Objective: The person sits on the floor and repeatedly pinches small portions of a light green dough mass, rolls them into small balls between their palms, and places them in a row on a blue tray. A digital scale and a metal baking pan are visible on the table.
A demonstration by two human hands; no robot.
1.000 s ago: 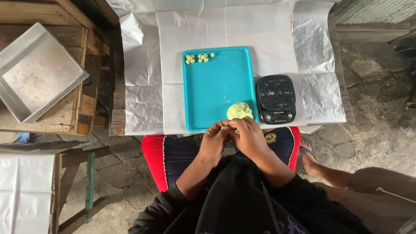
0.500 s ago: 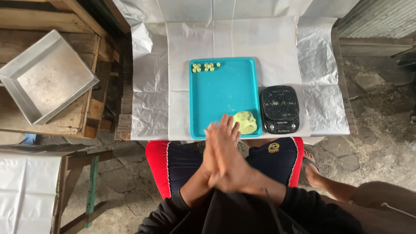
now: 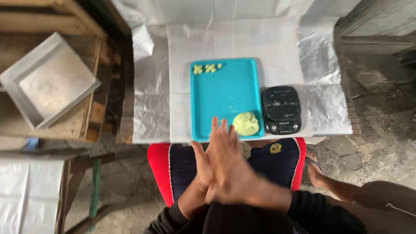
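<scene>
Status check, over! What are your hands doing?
Left hand and right hand pressed palm to palm. Green dough lump untouched on teal tray. Nothing in the way.

Smooth turquoise plastic tray (image 3: 225,99) on crinkled white paper (image 3: 277,47); glossy black scale (image 3: 281,109); rough wooden crate (image 3: 65,26).

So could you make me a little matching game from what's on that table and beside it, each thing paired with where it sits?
Things:
1. dough lump
2. small dough pieces
3. black scale
4. grey metal pan

Places:
A. on wooden boards, far left
B. tray's near right corner
C. right of the tray
D. tray's far left corner

Pairs: 1-B, 2-D, 3-C, 4-A
</scene>
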